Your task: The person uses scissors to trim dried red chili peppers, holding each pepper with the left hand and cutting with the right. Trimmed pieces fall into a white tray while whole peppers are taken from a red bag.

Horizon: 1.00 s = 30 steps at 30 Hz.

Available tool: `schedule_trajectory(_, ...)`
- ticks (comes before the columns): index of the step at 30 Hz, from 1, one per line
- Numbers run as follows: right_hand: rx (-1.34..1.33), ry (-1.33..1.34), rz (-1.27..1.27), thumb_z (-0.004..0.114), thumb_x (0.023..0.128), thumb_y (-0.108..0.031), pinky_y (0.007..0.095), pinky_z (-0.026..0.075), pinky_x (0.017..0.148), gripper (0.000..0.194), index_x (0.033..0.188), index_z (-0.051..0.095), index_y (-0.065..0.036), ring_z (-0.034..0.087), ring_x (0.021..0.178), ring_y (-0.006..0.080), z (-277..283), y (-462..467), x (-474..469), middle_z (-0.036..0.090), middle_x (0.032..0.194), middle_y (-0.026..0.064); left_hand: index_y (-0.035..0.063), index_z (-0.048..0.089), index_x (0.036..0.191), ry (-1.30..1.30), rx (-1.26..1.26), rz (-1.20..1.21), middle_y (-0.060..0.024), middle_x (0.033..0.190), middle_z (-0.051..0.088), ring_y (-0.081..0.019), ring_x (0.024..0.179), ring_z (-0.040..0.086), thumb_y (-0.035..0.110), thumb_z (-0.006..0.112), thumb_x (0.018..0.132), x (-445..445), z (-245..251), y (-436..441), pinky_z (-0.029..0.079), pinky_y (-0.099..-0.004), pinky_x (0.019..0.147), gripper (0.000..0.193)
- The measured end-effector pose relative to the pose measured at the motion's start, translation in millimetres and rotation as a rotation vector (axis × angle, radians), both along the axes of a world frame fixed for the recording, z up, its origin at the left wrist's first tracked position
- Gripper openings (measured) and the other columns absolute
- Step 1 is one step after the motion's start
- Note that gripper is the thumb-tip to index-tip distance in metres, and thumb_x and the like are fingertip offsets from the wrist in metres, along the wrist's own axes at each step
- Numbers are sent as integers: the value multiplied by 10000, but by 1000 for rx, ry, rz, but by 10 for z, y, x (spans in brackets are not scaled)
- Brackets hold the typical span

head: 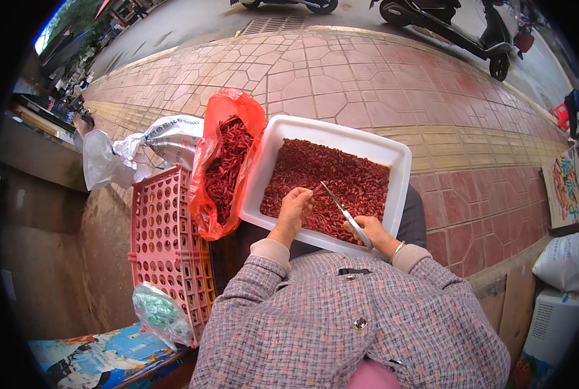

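Note:
A white plastic tub (402,167) rests at my lap, its bottom covered with cut dried red chilies (338,165). My right hand (373,231) is closed on the handles of metal scissors (352,223), whose blades point up and left over the chilies. Left of the blade tips, my left hand (295,209) has its thumb and fingertips pinched together above the tub, on what looks like a thin dried chili (319,187). Against the tub's left side leans an open red plastic bag (210,104) of whole dried chilies (228,160).
A pink perforated plastic crate (157,228) stands at the left, with a clear plastic bag (160,311) by its near end. White sacks (175,138) lie beyond it. Patterned paving (338,97) stretches ahead to parked scooters (455,29). Another white sack (567,262) sits at right.

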State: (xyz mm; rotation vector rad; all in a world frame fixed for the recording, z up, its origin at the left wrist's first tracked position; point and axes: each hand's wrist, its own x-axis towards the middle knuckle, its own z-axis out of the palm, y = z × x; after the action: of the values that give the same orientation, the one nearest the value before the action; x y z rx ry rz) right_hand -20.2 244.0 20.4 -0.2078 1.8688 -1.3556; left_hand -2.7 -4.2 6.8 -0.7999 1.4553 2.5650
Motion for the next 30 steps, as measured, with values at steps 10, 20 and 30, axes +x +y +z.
schedule_trajectory(10, -24, -73, -51, 699, 878, -435, 265, 379, 460, 406, 772, 653, -46, 467, 511, 68, -54, 0, -18, 513, 600, -34, 130, 594, 850, -31, -42, -9, 32, 716, 607, -41, 596, 562, 135, 625, 910, 10, 69, 23, 468, -157, 540, 68)
schedule_trajectory(20, -6, 32, -62, 732, 844, -456, 274, 315, 476, 460, 701, 645, -28, 402, 556, 65, -162, -1, -27, 482, 601, -45, 116, 572, 831, -54, -23, 16, 9, 708, 601, -50, 538, 526, 115, 618, 892, 1, 33, 30, 387, -164, 464, 76)
schedule_trajectory(30, 6, -165, -142, 629, 940, -344, 238, 383, 390, 280, 900, 674, -71, 491, 440, 76, -174, -41, -39, 543, 573, -23, 145, 588, 824, -17, -46, 11, 33, 711, 609, -44, 576, 551, 149, 638, 890, 35, -79, -11, 451, -176, 529, 82)
